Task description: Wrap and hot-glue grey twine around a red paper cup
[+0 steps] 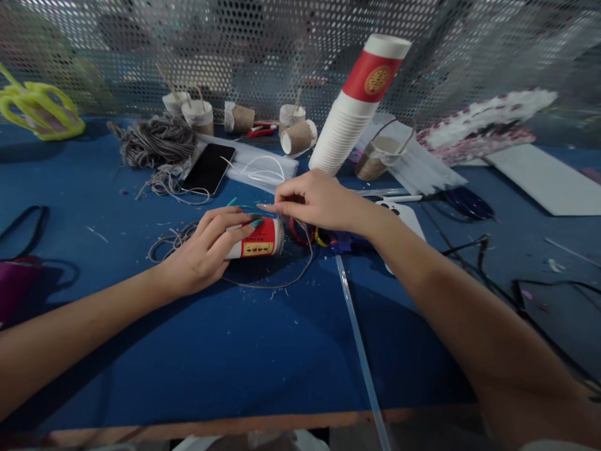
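My left hand lies over a red and white paper cup on its side, with fingers curled round it. Grey cord is wound at the end of this cup that faces right. From there a loose loop of cord curves across the blue table. Just beyond that end, my right hand is closed in a pinch, seemingly on the cord; its fingertips partly hide what they hold. A blue glue gun, partly covered by my right forearm, lies beside it with a long clear glue stick pointing toward me.
A tall stack of paper cups leans behind my right hand. Small cord-wrapped cups, a bundle of grey cord and a black phone line the back. Black cables lie right, and perforated metal stands behind.
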Demonstrator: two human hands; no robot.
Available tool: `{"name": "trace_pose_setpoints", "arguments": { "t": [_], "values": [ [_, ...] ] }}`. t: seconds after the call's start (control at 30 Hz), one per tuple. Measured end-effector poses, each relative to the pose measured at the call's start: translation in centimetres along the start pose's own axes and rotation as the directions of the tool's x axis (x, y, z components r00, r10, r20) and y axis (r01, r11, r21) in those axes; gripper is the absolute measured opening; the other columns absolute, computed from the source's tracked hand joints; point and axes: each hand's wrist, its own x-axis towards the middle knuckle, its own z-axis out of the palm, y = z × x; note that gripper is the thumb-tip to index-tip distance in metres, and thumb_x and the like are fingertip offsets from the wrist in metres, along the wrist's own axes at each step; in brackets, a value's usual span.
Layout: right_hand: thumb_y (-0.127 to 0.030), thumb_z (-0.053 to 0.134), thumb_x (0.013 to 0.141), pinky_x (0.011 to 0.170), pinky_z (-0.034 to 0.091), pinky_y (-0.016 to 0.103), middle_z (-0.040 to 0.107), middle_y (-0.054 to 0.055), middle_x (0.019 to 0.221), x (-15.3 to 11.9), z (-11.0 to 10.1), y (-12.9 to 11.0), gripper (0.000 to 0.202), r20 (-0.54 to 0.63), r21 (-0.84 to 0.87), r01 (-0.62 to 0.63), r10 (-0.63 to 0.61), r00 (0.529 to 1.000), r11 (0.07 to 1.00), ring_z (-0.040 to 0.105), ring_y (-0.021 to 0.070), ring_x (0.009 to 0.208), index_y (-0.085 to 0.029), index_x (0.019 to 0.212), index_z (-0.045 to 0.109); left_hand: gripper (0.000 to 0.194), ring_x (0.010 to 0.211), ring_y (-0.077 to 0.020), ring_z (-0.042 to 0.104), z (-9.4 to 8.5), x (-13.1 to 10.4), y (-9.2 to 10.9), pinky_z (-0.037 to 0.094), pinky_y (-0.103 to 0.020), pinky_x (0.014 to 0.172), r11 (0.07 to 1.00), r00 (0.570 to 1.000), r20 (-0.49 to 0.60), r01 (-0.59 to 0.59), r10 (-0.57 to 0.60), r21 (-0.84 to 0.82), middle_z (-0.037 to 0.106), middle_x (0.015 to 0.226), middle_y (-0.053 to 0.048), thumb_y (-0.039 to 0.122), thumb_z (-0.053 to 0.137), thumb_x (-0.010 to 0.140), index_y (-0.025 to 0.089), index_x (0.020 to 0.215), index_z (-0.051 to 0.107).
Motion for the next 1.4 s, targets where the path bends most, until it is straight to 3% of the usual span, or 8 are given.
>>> {"name": "trace_pose_setpoints", "arguments": {
  "t": [0.33,0.7,1.13,1.4],
  "values": [
    [-0.036,0.055,0.089,0.056,0.029,0.028,0.044,-0.003,0.053,-0.05,0.08,-0.26,0.034,0.053,0.011,-0.083,0.082,0.995,0.996,0.035,0.0081,0.052,-0.017,0.062,0.054,0.066,0.127,-0.0299,0.046,-0.23,-0.02,0.18,0.048,-0.054,0.102,1.0,1.0,0.022,0.004,-0.004,-0.004,0.053,0.127,-0.014,-0.007,0.047,0.075,0.016,0.136,0.036],
    [-0.033,0.054,0.091,0.056,0.031,0.027,0.049,-0.002,0.053,-0.06,0.25,-0.23,0.033,0.131,0.012,-0.106,0.104,0.986,0.994,0.039,0.008,0.051,-0.016,0.063,0.053,0.06,0.124,-0.0303,0.047,-0.28,0.18,0.08,0.048,-0.052,0.102,0.999,0.999,0.016,-0.035,0.035,0.019,0.053,0.124,-0.016,-0.008,0.05,0.073,0.01,0.13,0.041],
    [-0.027,0.053,0.09,0.057,0.031,0.027,0.05,-0.003,0.052,0.04,0.22,-0.39,0.034,0.185,0.007,-0.057,0.055,0.981,0.998,0.039,0.0086,0.05,-0.017,0.058,0.049,0.056,0.125,-0.0315,0.046,-0.17,0.08,-0.14,0.048,-0.052,0.102,0.997,0.998,0.019,-0.067,0.066,0.024,0.051,0.125,-0.018,-0.008,0.05,0.072,0.006,0.125,0.043],
    [-0.025,0.051,0.092,0.058,0.033,0.027,0.053,-0.001,0.054,0.1,0.28,-0.42,0.033,0.201,0.032,-0.098,0.09,0.976,0.995,0.044,0.0088,0.052,-0.017,0.06,0.048,0.057,0.124,-0.0299,0.047,-0.25,0.11,0.02,0.049,-0.052,0.101,0.999,0.999,0.014,-0.039,0.039,0.017,0.052,0.124,-0.015,-0.007,0.05,0.075,0.012,0.128,0.041]
  ]
}}
